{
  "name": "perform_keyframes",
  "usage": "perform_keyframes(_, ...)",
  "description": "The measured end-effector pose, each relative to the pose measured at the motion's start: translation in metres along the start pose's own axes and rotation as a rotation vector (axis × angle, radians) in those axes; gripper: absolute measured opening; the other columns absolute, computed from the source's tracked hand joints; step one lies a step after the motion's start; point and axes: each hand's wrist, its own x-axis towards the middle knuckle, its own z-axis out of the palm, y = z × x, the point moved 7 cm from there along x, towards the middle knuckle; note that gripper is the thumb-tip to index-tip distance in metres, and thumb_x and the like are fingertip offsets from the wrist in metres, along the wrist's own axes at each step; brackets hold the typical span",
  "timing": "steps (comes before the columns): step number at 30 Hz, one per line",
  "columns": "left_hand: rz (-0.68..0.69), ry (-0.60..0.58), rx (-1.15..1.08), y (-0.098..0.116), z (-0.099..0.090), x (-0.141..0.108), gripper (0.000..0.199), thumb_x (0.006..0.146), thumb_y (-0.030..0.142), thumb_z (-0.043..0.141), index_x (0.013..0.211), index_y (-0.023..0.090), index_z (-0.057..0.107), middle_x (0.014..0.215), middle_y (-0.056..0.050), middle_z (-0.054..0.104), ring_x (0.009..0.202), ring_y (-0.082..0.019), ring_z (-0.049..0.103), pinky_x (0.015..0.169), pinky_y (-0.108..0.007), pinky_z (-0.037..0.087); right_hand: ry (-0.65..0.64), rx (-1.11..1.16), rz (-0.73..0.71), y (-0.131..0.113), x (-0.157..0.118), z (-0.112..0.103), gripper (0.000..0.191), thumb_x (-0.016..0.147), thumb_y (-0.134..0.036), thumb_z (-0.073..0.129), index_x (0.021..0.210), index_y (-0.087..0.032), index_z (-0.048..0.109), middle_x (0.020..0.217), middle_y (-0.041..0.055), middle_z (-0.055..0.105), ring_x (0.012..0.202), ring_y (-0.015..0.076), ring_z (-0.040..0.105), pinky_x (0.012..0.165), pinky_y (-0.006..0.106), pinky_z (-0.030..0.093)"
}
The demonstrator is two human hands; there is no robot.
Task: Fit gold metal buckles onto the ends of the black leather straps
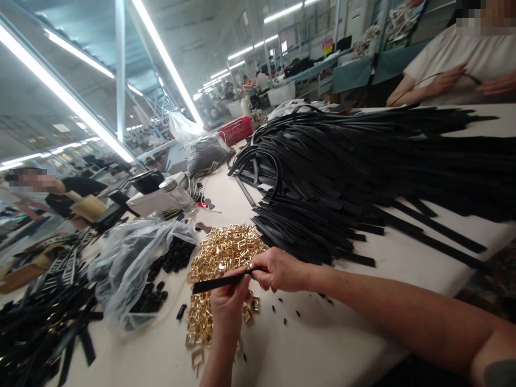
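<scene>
A short black strap is stretched between my two hands, above a heap of gold-coloured metal buckles. My left hand is closed on the strap near its middle, with the flat end sticking out to the left. My right hand pinches the strap's narrow right part at the fingertips; the detail there is hidden by the fingers. To the left of the buckles lie small black loops, partly under a clear plastic bag. Behind my right hand spreads a large pile of long black straps.
Small black bits dot the white table. Finished-looking straps lie at the left. A glass jar, a filled bag and a red basket stand farther back. A person sits at the upper right.
</scene>
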Motion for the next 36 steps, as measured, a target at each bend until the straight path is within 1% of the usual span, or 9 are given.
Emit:
perform_keyframes(5,-0.142,-0.043,-0.204,-0.005,0.006,-0.001,0.030,0.063,0.039,0.084,0.074,0.014,0.071,0.057,0.001,0.056,0.046,-0.006,0.043,0.043,-0.017,0.036,-0.007,0.135,0.024,-0.005,-0.002,0.003,0.014,0.080,-0.025,0.054,0.071,-0.015,0.060,0.052,-0.0037,0.056,0.041,0.0066,0.049,0.037,0.015,0.036)
perform_keyframes(9,-0.198,-0.078,-0.331,-0.005,0.010,-0.002,0.033,0.060,0.034,0.087,0.082,0.015,0.072,0.066,-0.001,0.060,0.050,-0.004,0.045,0.046,-0.014,0.036,-0.117,0.246,0.069,-0.008,-0.002,0.006,0.016,0.081,-0.026,0.055,0.070,-0.014,0.058,0.048,-0.0050,0.053,0.039,0.0048,0.043,0.037,0.014,0.033)
perform_keyframes(14,-0.259,-0.246,-0.420,-0.002,0.018,-0.008,0.027,0.067,0.030,0.082,0.085,0.015,0.069,0.053,0.005,0.044,0.044,-0.003,0.034,0.041,-0.012,0.028,-0.243,0.390,0.099,-0.007,-0.003,0.010,0.019,0.080,-0.026,0.056,0.065,-0.014,0.055,0.046,-0.0054,0.052,0.038,0.0042,0.043,0.037,0.014,0.033)
perform_keyframes(17,-0.268,-0.359,-0.433,0.001,0.022,-0.010,0.026,0.070,0.031,0.080,0.088,0.017,0.067,0.051,0.007,0.038,0.041,-0.002,0.028,0.040,-0.013,0.026,-0.269,0.456,0.090,-0.007,-0.003,0.014,0.023,0.078,-0.031,0.057,0.062,-0.014,0.054,0.044,-0.0054,0.051,0.036,0.0041,0.042,0.036,0.015,0.033)
perform_keyframes(20,-0.259,-0.412,-0.426,0.004,0.024,-0.011,0.026,0.071,0.030,0.079,0.088,0.018,0.065,0.050,0.008,0.037,0.040,-0.002,0.027,0.040,-0.012,0.026,-0.269,0.521,0.101,-0.005,-0.003,0.017,0.023,0.074,-0.034,0.060,0.064,-0.014,0.055,0.043,-0.0056,0.051,0.036,0.0049,0.043,0.036,0.015,0.034)
perform_keyframes(24,-0.269,-0.395,-0.412,0.003,0.022,-0.011,0.027,0.069,0.029,0.081,0.087,0.017,0.065,0.053,0.006,0.043,0.042,-0.002,0.032,0.039,-0.010,0.027,-0.210,0.507,0.136,-0.004,-0.001,0.014,0.016,0.071,-0.030,0.059,0.067,-0.015,0.055,0.043,-0.0063,0.050,0.038,0.0053,0.043,0.037,0.015,0.034)
perform_keyframes(28,-0.316,-0.272,-0.433,-0.003,0.017,-0.010,0.031,0.073,0.035,0.078,0.094,0.017,0.066,0.064,0.002,0.054,0.048,-0.003,0.043,0.045,-0.010,0.035,-0.151,0.441,0.156,-0.005,-0.002,0.006,0.010,0.070,-0.024,0.056,0.066,-0.016,0.053,0.041,-0.0072,0.048,0.036,0.0044,0.039,0.037,0.014,0.031)
perform_keyframes(32,-0.316,-0.215,-0.410,-0.004,0.019,-0.009,0.028,0.071,0.034,0.079,0.087,0.016,0.065,0.056,0.004,0.050,0.040,-0.002,0.035,0.039,-0.010,0.029,-0.151,0.387,0.151,-0.004,-0.002,0.004,0.008,0.069,-0.022,0.054,0.064,-0.016,0.051,0.040,-0.0076,0.046,0.036,0.0043,0.038,0.037,0.014,0.030)
perform_keyframes(36,-0.330,-0.191,-0.325,-0.003,0.021,-0.010,0.031,0.066,0.034,0.083,0.082,0.016,0.064,0.051,0.005,0.049,0.039,-0.002,0.035,0.036,-0.010,0.026,-0.184,0.307,0.124,-0.002,0.000,0.006,0.009,0.069,-0.021,0.053,0.061,-0.016,0.050,0.042,-0.0071,0.046,0.038,0.0050,0.039,0.037,0.015,0.030)
